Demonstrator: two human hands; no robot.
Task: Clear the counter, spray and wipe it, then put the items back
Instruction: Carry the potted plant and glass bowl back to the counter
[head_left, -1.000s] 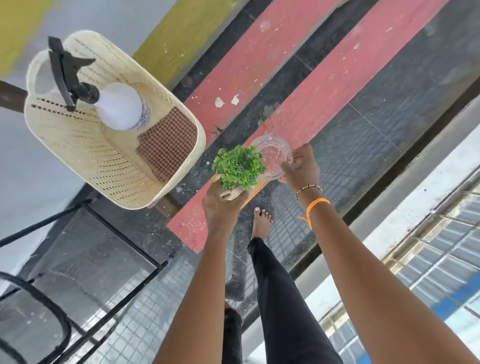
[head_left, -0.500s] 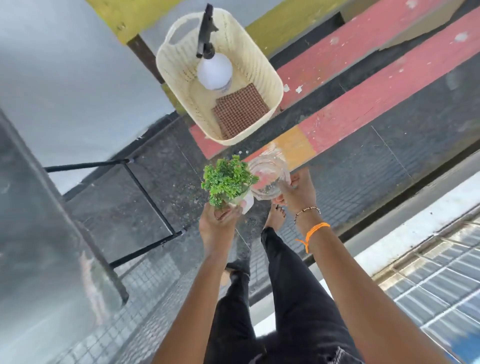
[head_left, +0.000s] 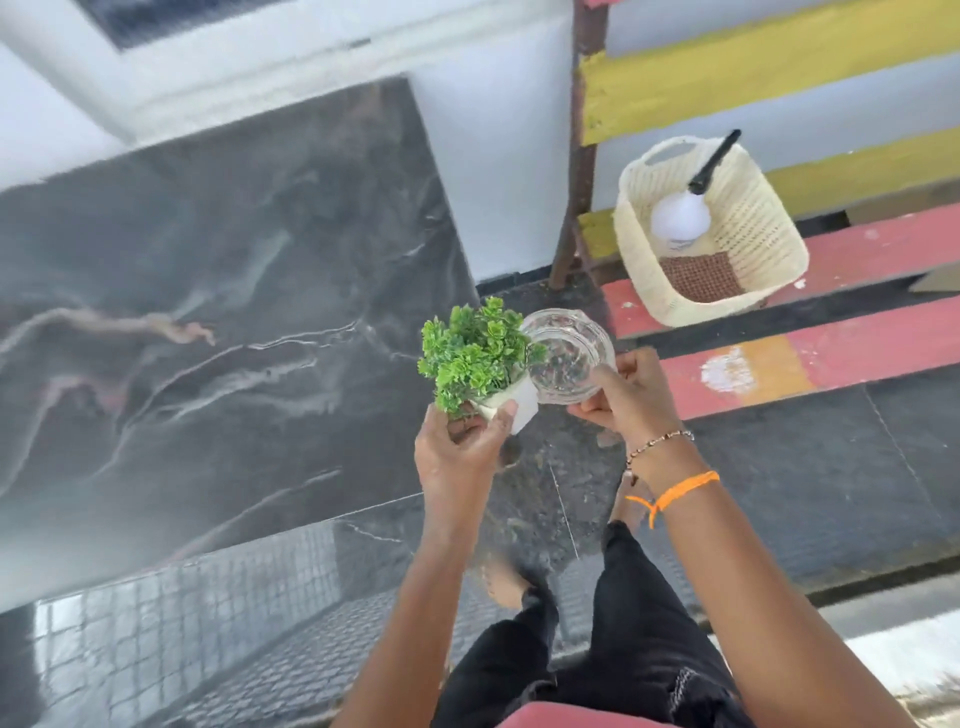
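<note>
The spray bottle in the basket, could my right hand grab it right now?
Probably not. Your right hand is gripping the glass jar, and the spray bottle stands in the basket on the bench, well beyond it. Nothing blocks the path; free the hand first.

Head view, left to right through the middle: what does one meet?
Dark marble counter → small green plant in a white pot, held by the left hand → clear glass jar, held by the right hand → cream basket holding spray bottle and checked cloth.
</note>
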